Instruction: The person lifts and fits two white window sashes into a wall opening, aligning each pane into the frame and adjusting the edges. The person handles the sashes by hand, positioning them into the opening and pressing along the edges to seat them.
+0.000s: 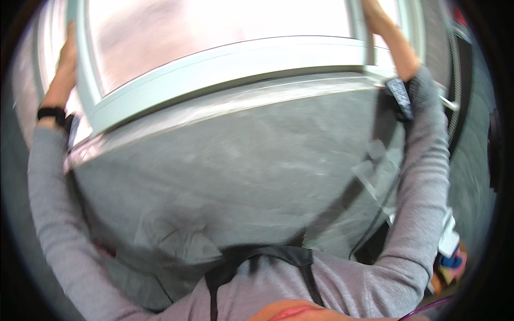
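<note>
A pale window sash (230, 63) with a bright pane (225, 32) stands in front of me, its lower rail slanting up toward the right. My left hand (67, 56) is at the sash's left upright, closed along its outer edge, with the fingers mostly hidden. On the other side, my right hand (378, 20) grips the right upright near the picture's upper edge; its fingertips are out of sight. Below the lower rail runs a light ledge (235, 104), and a dark gap shows between the two.
A smooth grey surface (230, 160) with shadows spreads below the ledge. Dark cables (377, 216) hang near both arms. A ribbed pale strip (455, 69) runs along the right side. Lower right, beside my elbow, are a white object (448, 243) and several coloured items (455, 263).
</note>
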A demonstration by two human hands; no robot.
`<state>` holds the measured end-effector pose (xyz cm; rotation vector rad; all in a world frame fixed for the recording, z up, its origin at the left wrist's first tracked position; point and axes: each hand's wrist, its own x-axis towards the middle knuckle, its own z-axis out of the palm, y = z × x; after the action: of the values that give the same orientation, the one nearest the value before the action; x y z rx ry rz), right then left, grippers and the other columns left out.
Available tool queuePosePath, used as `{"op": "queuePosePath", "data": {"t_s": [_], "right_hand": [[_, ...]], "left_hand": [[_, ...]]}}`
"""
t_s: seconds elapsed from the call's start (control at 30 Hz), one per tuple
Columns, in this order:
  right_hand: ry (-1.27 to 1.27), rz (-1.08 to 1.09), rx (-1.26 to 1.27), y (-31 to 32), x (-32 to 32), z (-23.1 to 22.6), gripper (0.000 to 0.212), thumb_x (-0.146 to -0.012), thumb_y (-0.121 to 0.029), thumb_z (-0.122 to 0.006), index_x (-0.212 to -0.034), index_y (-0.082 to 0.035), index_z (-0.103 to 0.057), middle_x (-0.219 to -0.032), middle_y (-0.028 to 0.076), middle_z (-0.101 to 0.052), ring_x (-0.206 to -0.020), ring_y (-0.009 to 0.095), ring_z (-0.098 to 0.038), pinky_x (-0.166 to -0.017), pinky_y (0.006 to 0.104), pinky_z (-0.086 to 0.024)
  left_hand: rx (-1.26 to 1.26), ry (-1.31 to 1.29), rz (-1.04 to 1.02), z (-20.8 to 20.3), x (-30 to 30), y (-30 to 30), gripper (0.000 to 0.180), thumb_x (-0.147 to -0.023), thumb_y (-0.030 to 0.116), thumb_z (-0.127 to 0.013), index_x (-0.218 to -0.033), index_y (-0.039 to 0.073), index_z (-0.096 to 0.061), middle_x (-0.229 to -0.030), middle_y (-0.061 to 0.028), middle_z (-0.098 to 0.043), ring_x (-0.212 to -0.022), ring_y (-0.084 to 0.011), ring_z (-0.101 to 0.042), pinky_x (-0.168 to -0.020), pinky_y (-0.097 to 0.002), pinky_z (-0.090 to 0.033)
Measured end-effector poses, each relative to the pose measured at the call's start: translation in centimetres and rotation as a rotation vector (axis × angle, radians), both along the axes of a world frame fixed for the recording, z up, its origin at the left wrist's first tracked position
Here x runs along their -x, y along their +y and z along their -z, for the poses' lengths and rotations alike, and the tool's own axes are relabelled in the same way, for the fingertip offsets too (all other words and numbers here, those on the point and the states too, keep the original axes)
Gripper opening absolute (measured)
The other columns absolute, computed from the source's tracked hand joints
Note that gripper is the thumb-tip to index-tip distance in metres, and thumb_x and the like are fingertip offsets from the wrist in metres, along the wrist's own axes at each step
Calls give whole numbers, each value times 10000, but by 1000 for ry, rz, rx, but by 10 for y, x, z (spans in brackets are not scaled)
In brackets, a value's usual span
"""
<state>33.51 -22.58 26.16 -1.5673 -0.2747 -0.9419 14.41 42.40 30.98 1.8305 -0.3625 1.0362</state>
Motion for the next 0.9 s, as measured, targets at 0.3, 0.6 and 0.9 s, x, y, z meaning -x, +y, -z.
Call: {"op": "queuePosePath", "data": {"t_s": [0.3,0.6,0.9], "right_hand": [[-3,-1,32,28,21,1,1020,-858,-743,-505,-1427,96,-395,-1494,295,-365,-1386,401,-349,-1143,488,-294],[89,28,6,26,24,-2,1007,-846,-775,-498,-1314,117,-511,-979,177,-606,-848,259,-545,-875,502,-447],[-48,130,63,52,-2,-12,1051,-838,-787,-472,-1396,102,-441,-1427,292,-451,-1321,401,-421,-1088,510,-332]], "left_hand": [[-10,3,-114,45,0,-16,746,-980,644,-330,-1547,164,-262,-1552,-86,-351,-1423,-214,-359,-1141,-342,-363],[66,-99,-239,60,-9,-12,791,-974,655,-334,-1573,167,-165,-1605,-97,-223,-1478,-236,-233,-1191,-379,-270],[-175,-325,-524,64,-29,29,694,-1001,610,-248,-1568,213,-193,-1621,-44,-196,-1488,-220,-203,-1213,-384,-221]]}}
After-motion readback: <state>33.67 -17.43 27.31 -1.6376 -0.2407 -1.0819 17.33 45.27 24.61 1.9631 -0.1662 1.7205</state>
